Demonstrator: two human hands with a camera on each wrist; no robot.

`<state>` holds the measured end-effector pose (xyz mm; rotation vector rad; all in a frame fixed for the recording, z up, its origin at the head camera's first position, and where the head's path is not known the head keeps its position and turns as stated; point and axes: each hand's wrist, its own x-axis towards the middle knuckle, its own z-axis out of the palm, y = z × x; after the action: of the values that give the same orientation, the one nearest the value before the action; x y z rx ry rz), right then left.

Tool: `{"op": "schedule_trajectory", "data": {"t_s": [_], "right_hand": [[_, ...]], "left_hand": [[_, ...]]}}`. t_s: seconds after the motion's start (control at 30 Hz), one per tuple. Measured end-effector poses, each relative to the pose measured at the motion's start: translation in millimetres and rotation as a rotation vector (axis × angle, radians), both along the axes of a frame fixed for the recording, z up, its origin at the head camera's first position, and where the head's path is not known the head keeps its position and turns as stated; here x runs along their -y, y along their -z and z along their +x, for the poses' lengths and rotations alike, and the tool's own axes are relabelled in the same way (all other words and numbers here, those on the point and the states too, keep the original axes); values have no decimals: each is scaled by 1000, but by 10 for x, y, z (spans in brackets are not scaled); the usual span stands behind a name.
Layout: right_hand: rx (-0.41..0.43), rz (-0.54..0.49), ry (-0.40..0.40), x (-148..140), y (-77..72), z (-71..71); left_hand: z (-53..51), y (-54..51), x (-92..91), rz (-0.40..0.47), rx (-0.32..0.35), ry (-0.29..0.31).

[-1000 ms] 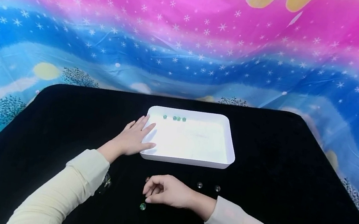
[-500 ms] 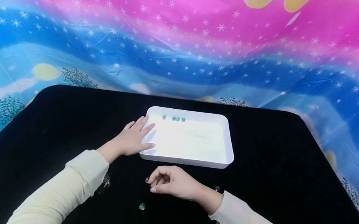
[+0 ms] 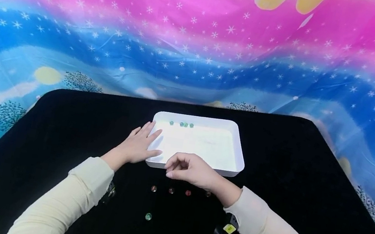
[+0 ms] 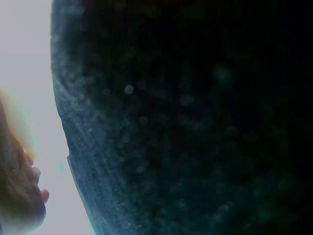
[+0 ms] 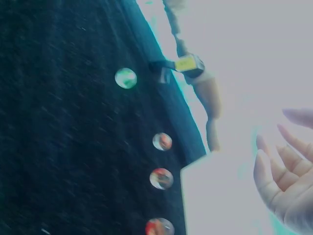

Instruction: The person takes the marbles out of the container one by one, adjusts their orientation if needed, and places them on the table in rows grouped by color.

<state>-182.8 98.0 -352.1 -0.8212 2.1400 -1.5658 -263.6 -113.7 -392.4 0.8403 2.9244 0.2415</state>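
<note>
My left hand lies spread over the left rim of a white tray, fingers straight and thumb over its near left corner. My right hand hovers at the tray's near edge, fingers bent and thumb tip close to the index tip. Whether something sits between those tips is hidden. In the right wrist view the right hand appears with curled fingers, and no held thing shows. Several green marbles rest along the tray's far side. One green marble lies on the black cloth near me.
Between tray and green marble runs a row of reddish and clear marbles on the black cloth, partly covered by the right forearm. A patterned curtain hangs behind the table. The left wrist view is mostly dark cloth.
My right hand has moved away from beside the near green marble, up over the marble row to the tray's near edge, uncovering reddish marbles. The left hand stays on the rim.
</note>
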Motion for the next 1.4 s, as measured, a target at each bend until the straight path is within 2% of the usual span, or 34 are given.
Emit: {"op": "schedule_trajectory", "data": {"t_s": [0.2, 0.43, 0.73, 1.03, 1.4], "right_hand": [[17, -31, 45, -43, -52, -121], [12, -16, 90, -106, -90, -311], [92, -34, 176, -200, -131, -527], [94, -34, 203, -244, -137, -716], [91, -32, 283, -281, -147, -922]], "left_hand": [[-5, 11, -2, -2, -7, -3], [-12, 5, -11, -8, -11, -4], [-5, -6, -13, -13, 9, -5], [-18, -1, -2, -20, 19, -14], [-15, 1, -9, -16, 19, -15]]}}
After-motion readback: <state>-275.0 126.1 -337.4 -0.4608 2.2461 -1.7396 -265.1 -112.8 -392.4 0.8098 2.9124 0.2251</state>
